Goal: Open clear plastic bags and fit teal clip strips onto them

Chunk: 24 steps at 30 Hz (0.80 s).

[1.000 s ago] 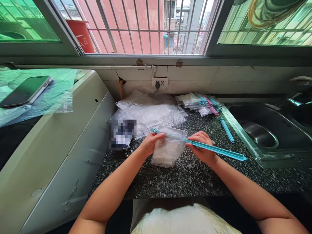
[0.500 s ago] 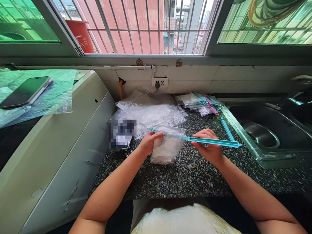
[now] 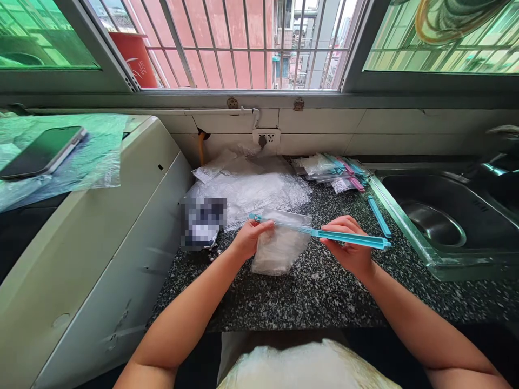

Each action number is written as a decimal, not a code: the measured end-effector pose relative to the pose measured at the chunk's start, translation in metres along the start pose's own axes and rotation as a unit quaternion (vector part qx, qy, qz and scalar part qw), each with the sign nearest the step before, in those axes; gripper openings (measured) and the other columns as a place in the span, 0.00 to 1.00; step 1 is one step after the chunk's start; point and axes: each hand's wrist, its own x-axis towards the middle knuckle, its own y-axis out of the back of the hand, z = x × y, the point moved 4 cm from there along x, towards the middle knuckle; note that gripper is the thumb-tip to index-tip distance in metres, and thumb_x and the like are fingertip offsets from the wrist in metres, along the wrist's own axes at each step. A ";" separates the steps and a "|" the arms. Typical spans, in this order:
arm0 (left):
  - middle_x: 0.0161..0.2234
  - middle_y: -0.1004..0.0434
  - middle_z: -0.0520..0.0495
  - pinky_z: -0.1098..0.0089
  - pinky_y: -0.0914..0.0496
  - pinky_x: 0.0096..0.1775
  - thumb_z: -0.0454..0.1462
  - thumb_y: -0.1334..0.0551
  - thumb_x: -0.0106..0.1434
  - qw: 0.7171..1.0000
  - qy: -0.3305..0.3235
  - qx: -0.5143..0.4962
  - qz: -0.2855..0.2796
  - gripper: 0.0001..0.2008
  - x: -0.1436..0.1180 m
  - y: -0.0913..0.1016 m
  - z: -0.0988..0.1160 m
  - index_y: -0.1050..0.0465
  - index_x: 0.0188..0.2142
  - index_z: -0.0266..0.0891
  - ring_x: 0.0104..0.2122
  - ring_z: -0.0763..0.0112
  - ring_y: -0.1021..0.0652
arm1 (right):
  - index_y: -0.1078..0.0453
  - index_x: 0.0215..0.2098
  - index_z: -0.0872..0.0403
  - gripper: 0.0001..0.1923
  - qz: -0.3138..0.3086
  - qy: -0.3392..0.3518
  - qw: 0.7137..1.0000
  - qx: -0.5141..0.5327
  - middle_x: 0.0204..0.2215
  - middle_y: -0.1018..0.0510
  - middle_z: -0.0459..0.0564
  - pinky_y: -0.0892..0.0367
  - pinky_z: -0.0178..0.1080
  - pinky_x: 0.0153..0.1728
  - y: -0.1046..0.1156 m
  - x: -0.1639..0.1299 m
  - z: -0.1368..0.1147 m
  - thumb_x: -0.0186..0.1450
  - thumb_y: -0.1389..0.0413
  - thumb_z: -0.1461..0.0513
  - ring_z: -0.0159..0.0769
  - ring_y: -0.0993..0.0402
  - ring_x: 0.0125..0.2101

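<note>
Teal sealing stick (image 3: 348,239) pinched by right hand (image 3: 351,249), fingers closed on it, lying across top of clear bag (image 3: 279,243). Left hand (image 3: 247,237) grips bag edge. Bag probably light, soft, slippery; best hold near mouth.

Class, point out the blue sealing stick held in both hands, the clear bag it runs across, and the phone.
blue sealing stick (image 3: 357,241), head view, bare shaft.
clear bag (image 3: 279,251), head view, lower body.
phone (image 3: 42,151), head view, dark screen.

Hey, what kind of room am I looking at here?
Most likely a home kitchen: a steel sink set in a speckled stone counter, a wall socket, and a barred window above.
</note>
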 end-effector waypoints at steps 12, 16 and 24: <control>0.20 0.25 0.48 0.72 0.32 0.28 0.40 0.27 0.38 0.999 -0.021 0.014 0.039 0.14 -0.002 0.001 -0.002 0.24 0.22 0.31 0.22 0.73 0.26 | 0.29 0.37 0.50 0.09 0.015 0.030 0.999 -0.036 0.27 0.24 0.48 0.32 0.40 0.29 -0.002 -0.002 -0.004 0.57 0.40 0.64 0.35 0.30 0.28; 0.21 0.24 0.47 0.71 0.32 0.28 0.40 0.27 0.39 0.999 -0.025 0.023 0.030 0.14 -0.003 0.000 -0.003 0.24 0.22 0.32 0.22 0.72 0.26 | 0.30 0.34 0.49 0.07 0.013 0.032 0.998 -0.048 0.26 0.24 0.46 0.32 0.39 0.28 -0.003 -0.003 -0.004 0.57 0.40 0.63 0.35 0.29 0.28; 0.19 0.25 0.47 0.72 0.33 0.26 0.41 0.27 0.37 0.998 -0.033 0.049 0.026 0.14 -0.004 -0.001 -0.002 0.24 0.19 0.33 0.20 0.73 0.27 | 0.32 0.35 0.50 0.08 0.002 0.047 0.997 -0.064 0.25 0.25 0.46 0.32 0.39 0.29 -0.006 -0.002 -0.005 0.57 0.40 0.64 0.34 0.30 0.28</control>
